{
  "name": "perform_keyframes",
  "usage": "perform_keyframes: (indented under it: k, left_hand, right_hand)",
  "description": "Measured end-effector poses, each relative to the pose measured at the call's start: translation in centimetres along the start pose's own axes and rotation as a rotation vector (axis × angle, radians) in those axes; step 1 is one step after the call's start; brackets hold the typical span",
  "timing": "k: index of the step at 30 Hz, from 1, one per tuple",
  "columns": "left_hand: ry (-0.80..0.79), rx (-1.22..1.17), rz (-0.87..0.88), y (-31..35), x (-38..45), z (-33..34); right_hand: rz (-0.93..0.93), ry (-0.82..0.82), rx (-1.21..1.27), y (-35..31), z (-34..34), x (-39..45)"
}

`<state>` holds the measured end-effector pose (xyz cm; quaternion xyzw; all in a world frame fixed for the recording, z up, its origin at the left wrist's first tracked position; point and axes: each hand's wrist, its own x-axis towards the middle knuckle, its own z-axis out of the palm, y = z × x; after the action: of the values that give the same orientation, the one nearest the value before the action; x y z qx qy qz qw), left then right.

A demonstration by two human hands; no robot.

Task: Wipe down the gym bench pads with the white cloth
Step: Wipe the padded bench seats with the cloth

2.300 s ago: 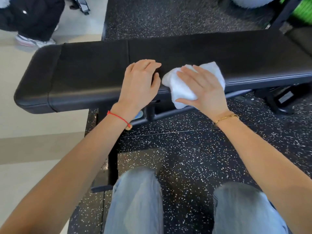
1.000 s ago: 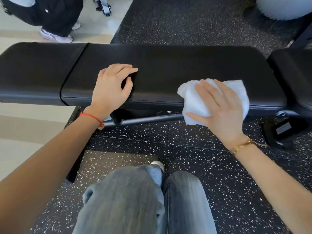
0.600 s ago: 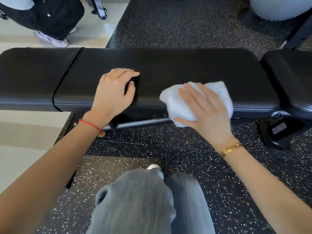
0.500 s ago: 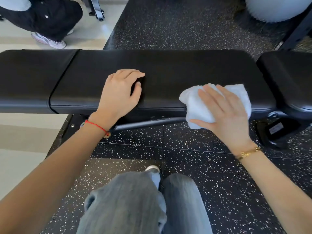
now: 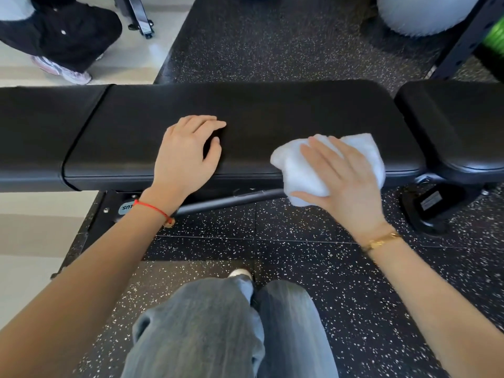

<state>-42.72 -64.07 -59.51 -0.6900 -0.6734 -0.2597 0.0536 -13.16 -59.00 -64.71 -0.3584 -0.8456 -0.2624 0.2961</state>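
Right hand (image 5: 346, 184) flat, fingers spread, pressing white cloth (image 5: 305, 173) over pad (image 5: 272, 110) edge for wiping | left hand (image 5: 185, 159), fingers loosely bent, holds nothing, braces bench

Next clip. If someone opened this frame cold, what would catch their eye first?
The white cloth stands out most, bright against the black bench pad, draped over the pad's near edge under the flat right hand. Next comes the left hand, resting bare on the same pad to the cloth's left, a red string at its wrist. At the top left, another person's dark trousers and pale sneaker stand on the light floor.
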Motion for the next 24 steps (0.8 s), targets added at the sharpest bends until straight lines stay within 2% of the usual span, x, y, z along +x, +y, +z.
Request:
perform_keyframes:
  k: [4,10,13,18,24]
  left_hand:
    - [0.013,0.001,-0.018,0.3,0.1,0.4]
    - [0.029,-0.002,-0.023,0.4,0.0,0.5]
    - [0.023,0.001,-0.019,0.2,-0.1,0.3]
    - [0.045,-0.007,-0.017,0.3,0.0,0.5]
    - [0.058,-0.006,-0.030,0.3,0.1,0.8]
  right_hand:
    - [0.106,0.024,0.059,0.8,-0.1,0.0]
    - [0.049,0.012,0.076,-4.0,1.0,2.6]
    - [-0.005,-0.016,0.061,-1.6,0.4,1.0]
    - [0.112,-0.002,0.097,2.4,-0.4,-1.0]
    - [0.063,0.086,0.103,-4.4,1.3,3.0]
